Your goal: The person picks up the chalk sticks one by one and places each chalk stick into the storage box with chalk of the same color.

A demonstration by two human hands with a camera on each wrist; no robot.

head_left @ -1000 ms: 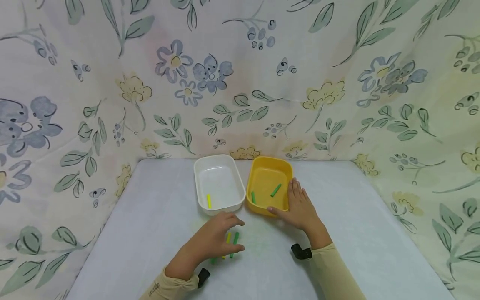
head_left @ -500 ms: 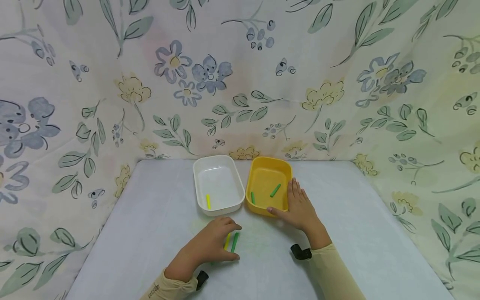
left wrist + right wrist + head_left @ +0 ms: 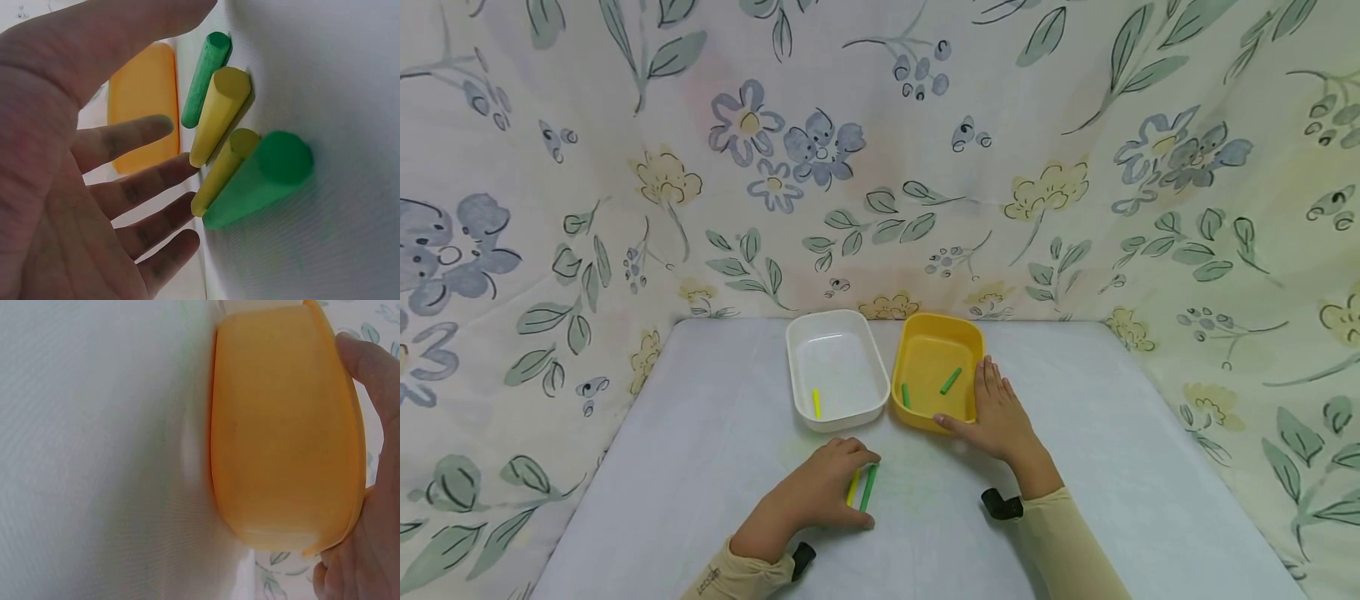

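Note:
My left hand [image 3: 827, 487] hovers low over the table with thumb and fingers spread. In the head view, a yellow chalk stick [image 3: 853, 488] and a green chalk stick [image 3: 868, 488] show between thumb and fingers; others are hidden by the hand. The left wrist view has two green chalk sticks [image 3: 262, 181] and two yellow chalk sticks [image 3: 219, 115] lying side by side near the fingertips; whether any finger touches them I cannot tell. My right hand [image 3: 1000, 421] rests against the yellow tray [image 3: 925, 354], straight fingers along its right side, thumb on its near rim.
A white tray [image 3: 842, 367] stands left of the yellow one, with one yellow chalk stick [image 3: 817, 403] in it. Inside the yellow tray lie two green chalk sticks [image 3: 951, 381]. Floral cloth [image 3: 880, 167] hangs behind the white-covered table [image 3: 715, 400].
The left hand has shifted slightly toward the person, its thumb lower beside the chalk sticks. Right hand and both trays have stayed in place.

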